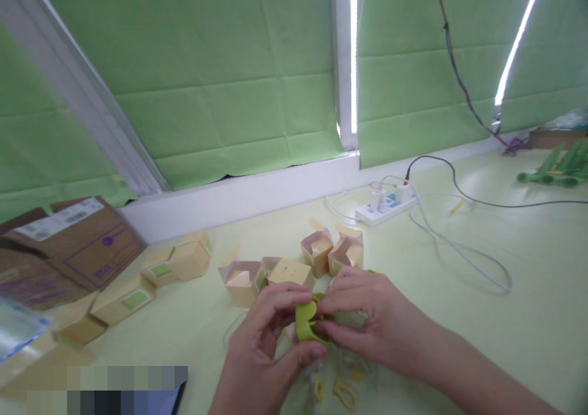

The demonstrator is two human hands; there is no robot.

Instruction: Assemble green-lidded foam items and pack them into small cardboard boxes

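Between my two hands is a small yellow-green case (304,322) with a rounded flap; its exact kind is not clear. My left hand (271,341) grips it from the left, thumb below and fingers above. Fingertips of my right hand (367,314) pinch at its opening on the right side; whether they hold a separate small piece is hidden. Below the hands, small yellow loop-shaped pieces (345,394) lie on the table, partly in what looks like clear plastic. Just beyond stand an open small carton (245,283) and a closed-looking carton (291,273).
Two more open cartons (345,250) stand behind my right hand. A row of small boxes (124,299) runs along the left, before a large cardboard box (92,250). A power strip (386,207) with cables lies back right. Green tubes (558,170) lie far right.
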